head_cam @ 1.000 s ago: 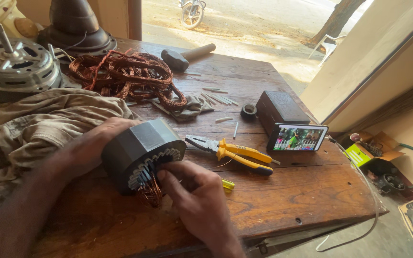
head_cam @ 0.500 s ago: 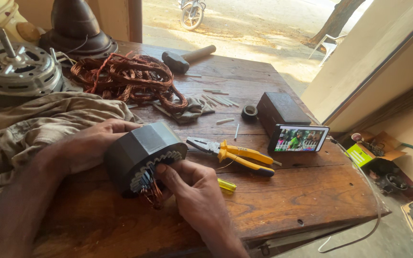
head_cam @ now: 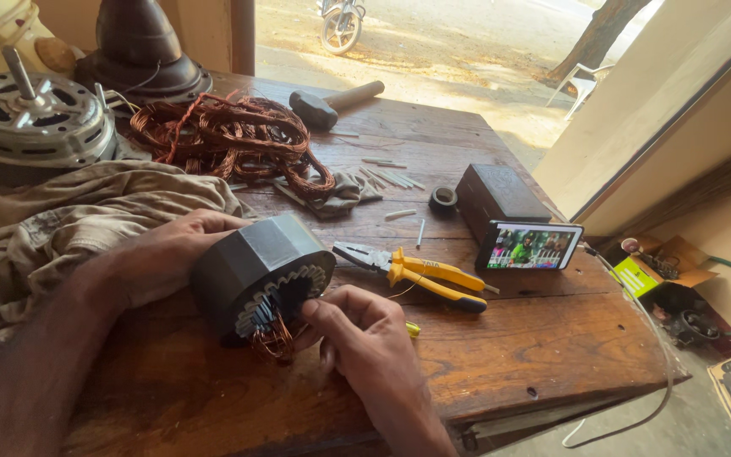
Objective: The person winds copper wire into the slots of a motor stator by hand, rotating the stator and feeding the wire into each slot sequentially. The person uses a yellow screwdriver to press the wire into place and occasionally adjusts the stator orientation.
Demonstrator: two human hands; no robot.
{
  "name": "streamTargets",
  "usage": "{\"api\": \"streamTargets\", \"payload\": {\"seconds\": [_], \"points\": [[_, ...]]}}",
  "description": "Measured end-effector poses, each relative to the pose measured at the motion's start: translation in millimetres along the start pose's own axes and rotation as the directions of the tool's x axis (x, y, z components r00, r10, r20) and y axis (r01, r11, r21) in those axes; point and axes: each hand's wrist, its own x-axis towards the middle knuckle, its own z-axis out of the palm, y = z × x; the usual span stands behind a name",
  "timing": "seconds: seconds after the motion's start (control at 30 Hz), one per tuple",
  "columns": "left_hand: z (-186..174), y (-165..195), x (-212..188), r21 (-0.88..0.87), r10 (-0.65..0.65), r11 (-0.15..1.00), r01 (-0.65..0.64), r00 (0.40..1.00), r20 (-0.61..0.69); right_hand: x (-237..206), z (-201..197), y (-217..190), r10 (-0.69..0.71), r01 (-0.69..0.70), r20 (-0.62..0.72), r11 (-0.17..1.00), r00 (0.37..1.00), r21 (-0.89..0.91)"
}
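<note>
A worn wooden table (head_cam: 552, 338), its boards scratched, cracked and pitted with small holes, fills most of the view and stands beside a wide opening onto a sunlit dirt yard at twelve o'clock. Near the table's front edge, at about seven o'clock from its centre, a dark stator core (head_cam: 251, 267) lies tilted on its side with its slotted open face turned toward the viewer. The left hand (head_cam: 175, 254) wraps over the core's far side at nine o'clock, fingers curled around the casing and holding it. The right hand (head_cam: 365, 338) sits at five o'clock of the core, thumb and fingers pinched together at the frayed copper wire (head_cam: 274, 343) that spills from the lower slots; whether the wire is actually gripped cannot be told. At three o'clock of the core lie yellow-handled pliers (head_cam: 416, 272), jaws toward the core. Beyond them a phone (head_cam: 530, 247) with a lit screen leans against a dark box (head_cam: 501, 193). At twelve o'clock a tangle of copper coils (head_cam: 230, 135) rests on the boards, with a hammer (head_cam: 332, 101) farther back. A crumpled khaki cloth (head_cam: 61, 220) covers the table's nine o'clock side, and a motor housing (head_cam: 31, 123) with a shaft sits at ten o'clock. Cardboard boxes stand on the floor at four o'clock.
</note>
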Motion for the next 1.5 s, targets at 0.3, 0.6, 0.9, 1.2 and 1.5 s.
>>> {"api": "streamTargets", "payload": {"seconds": [0.3,0.6,0.9,1.2,1.5], "points": [[4,9,-8,0.143,-0.081,0.986,0.086,0.996,-0.041,-7,11,-8,-0.213,0.256,0.159,0.905,0.964,-0.339],[1,10,-11,0.127,-0.044,0.991,0.037,0.998,0.046,-8,18,-7,-0.088,0.094,0.039,0.977,0.995,-0.190],[8,4,-10,0.697,0.438,0.645,-0.313,0.899,-0.002,-11,26,-16,-0.320,0.216,-0.068,0.767,0.945,-0.604],[16,13,-18,0.980,0.539,-0.106,-0.170,0.818,0.200,-5,36,-36,-0.284,0.226,0.157,0.231,0.946,-0.946],[-4,-11,-6,0.911,0.648,-0.311,-0.269,0.641,0.411,-2,31,-28,-0.207,0.266,0.258,0.008,0.944,-0.964]]}}
